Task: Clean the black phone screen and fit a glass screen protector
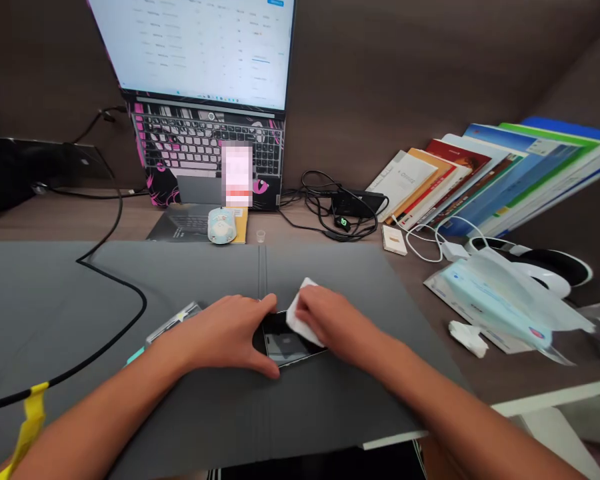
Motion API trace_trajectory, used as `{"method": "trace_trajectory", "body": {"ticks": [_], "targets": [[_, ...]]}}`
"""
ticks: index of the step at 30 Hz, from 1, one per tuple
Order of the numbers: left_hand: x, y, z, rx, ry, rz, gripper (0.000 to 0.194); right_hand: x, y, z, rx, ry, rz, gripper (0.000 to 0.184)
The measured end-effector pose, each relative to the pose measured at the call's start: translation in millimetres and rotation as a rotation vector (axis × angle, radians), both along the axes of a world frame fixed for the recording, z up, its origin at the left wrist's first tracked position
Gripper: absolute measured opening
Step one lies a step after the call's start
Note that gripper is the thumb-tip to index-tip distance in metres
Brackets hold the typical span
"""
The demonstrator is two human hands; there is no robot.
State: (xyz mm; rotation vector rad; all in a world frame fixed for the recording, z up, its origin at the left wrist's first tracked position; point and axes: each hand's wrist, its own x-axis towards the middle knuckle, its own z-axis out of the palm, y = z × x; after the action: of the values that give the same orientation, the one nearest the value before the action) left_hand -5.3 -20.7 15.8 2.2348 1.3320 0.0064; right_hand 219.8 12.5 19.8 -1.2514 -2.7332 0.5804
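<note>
A dark smartphone lies flat on the grey desk mat, its glossy face up. My left hand grips the phone's left end, thumb on the near edge and fingers at the far edge. In my right hand a folded white tissue is pinched and pressed on the phone's right part, which it partly covers. Beside my left wrist, a clear plastic case or packet lies partly hidden under the forearm.
Behind the mat stand an open laptop and a mouse. A black cable crosses the mat's left side. To the right are books, a tissue pack, a crumpled tissue and headphones.
</note>
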Motion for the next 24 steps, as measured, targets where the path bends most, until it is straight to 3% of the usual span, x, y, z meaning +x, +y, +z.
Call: {"method": "trace_trajectory", "body": {"ticks": [5,12,15,20,24], "targets": [[0.9,0.4,2.5,0.022,0.017,-0.021,0.062,36.5,5.1,2.5,-0.005,0.025,-0.048,0.017],[0.5,-1.1,-1.7,0.136,0.079,-0.011,0.067,-24.3,-12.2,-8.0,0.039,0.046,-0.001,0.013],[-0.5,-0.8,-3.4,0.148,0.105,-0.002,0.069,-35.0,-13.5,-9.7,0.050,0.043,0.027,0.012],[-0.4,-0.2,-1.7,0.141,0.126,-0.024,0.069,6.1,-8.3,-5.6,0.065,0.035,-0.032,0.017],[-0.3,0.3,-2.6,0.144,0.163,-0.030,0.072,44.4,-18.6,-3.0,0.068,0.036,-0.094,0.022]]}}
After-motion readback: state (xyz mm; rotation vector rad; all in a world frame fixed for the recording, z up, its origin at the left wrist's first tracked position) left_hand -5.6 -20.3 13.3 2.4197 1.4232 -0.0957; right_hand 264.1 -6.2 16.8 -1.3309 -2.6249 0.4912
